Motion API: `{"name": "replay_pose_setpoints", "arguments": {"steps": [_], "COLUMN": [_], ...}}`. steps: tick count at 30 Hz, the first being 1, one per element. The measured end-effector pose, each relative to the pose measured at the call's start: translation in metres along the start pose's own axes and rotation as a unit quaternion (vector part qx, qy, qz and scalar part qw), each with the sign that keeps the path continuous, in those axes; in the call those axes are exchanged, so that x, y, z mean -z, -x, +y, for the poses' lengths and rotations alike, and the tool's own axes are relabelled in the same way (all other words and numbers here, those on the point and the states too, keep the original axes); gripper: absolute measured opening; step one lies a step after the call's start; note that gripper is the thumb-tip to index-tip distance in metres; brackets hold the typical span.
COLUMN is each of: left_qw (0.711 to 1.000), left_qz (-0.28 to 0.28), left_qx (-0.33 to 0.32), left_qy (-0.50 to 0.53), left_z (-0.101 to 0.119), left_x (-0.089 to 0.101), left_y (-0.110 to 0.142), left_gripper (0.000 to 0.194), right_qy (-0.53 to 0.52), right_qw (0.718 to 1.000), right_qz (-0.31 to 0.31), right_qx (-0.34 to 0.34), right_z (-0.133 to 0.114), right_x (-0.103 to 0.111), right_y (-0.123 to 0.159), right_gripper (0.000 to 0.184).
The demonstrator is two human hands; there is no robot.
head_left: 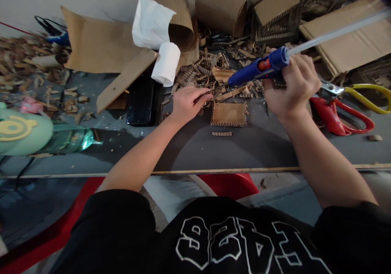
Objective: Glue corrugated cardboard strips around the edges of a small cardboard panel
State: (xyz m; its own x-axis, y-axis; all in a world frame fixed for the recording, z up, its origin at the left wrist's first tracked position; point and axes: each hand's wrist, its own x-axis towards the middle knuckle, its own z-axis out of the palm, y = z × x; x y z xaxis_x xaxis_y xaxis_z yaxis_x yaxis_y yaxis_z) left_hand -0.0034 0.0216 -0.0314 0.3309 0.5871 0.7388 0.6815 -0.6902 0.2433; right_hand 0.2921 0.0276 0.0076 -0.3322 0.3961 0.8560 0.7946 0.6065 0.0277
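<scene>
My right hand (pixel 295 84) is wrapped round a blue hot glue gun (pixel 252 71), with a long clear glue stick (pixel 332 33) coming out of its back end. The gun's nozzle points left, at a thin strip of cardboard (pixel 219 89) pinched between the thumb and fingers of my left hand (pixel 192 102). Just below the nozzle, a small cardboard tray (pixel 229 114) with corrugated walls lies on the dark table. A short corrugated strip (pixel 222 134) rests in front of that tray.
Red-handled and yellow-handled scissors (pixel 342 111) lie at right. A black phone (pixel 141 105), a toilet paper roll (pixel 166 64) and a green bottle (pixel 67 137) stand or lie to the left. Cardboard scraps (pixel 195 70) and curved cardboard pieces (pixel 220 5) crowd the back.
</scene>
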Motion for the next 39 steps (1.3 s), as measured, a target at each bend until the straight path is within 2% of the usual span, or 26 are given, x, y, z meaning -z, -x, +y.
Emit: {"name": "replay_pose_setpoints", "arguments": {"steps": [6, 11, 14, 17, 21, 23, 27, 32, 35, 37, 39], "left_qw": [1.0, 1.0, 1.0, 0.999, 0.995, 0.99, 0.984, 0.984, 0.984, 0.982, 0.982], "left_qz": [-0.014, -0.028, -0.025, -0.025, -0.014, -0.001, 0.011, -0.022, -0.02, 0.002, 0.015], "left_qx": [0.012, 0.001, -0.019, -0.041, -0.101, -0.134, -0.173, -0.174, -0.176, -0.187, -0.186], "left_qy": [0.002, 0.007, 0.004, 0.0, 0.022, 0.038, 0.044, 0.025, 0.006, -0.008, -0.011], "left_z": [0.001, 0.001, 0.001, 0.001, 0.005, 0.007, 0.01, 0.006, 0.006, 0.006, 0.006], "left_x": [0.0, 0.0, -0.001, -0.001, 0.001, 0.003, 0.005, 0.004, 0.004, 0.004, 0.003], "left_y": [-0.001, -0.001, -0.001, 0.0, 0.0, 0.0, 0.001, 0.004, 0.004, 0.003, 0.002], "left_gripper": [0.043, 0.044, 0.044, 0.044, 0.032, 0.027, 0.026, 0.03, 0.03, 0.028, 0.028], "right_qy": [0.041, 0.018, 0.013, 0.024, 0.035, 0.04, 0.077, 0.069, 0.062, 0.033, -0.03], "right_qw": [0.996, 0.991, 0.986, 0.973, 0.955, 0.944, 0.914, 0.92, 0.933, 0.956, 0.974], "right_qz": [-0.052, -0.06, -0.05, -0.076, -0.076, -0.077, -0.141, -0.189, -0.179, -0.162, -0.173], "right_qx": [-0.064, -0.115, -0.159, -0.217, -0.283, -0.319, -0.373, -0.336, -0.305, -0.24, -0.143], "right_z": [-0.004, -0.002, 0.0, 0.002, 0.006, 0.007, 0.009, 0.017, 0.016, 0.008, -0.003], "right_x": [-0.001, -0.001, 0.0, -0.001, -0.004, -0.006, -0.006, -0.01, -0.007, 0.0, 0.007], "right_y": [-0.001, 0.001, -0.001, -0.006, -0.011, -0.013, -0.012, -0.001, -0.005, -0.013, -0.02], "right_gripper": [0.038, 0.041, 0.047, 0.049, 0.06, 0.058, 0.064, 0.061, 0.044, 0.028, 0.031]}}
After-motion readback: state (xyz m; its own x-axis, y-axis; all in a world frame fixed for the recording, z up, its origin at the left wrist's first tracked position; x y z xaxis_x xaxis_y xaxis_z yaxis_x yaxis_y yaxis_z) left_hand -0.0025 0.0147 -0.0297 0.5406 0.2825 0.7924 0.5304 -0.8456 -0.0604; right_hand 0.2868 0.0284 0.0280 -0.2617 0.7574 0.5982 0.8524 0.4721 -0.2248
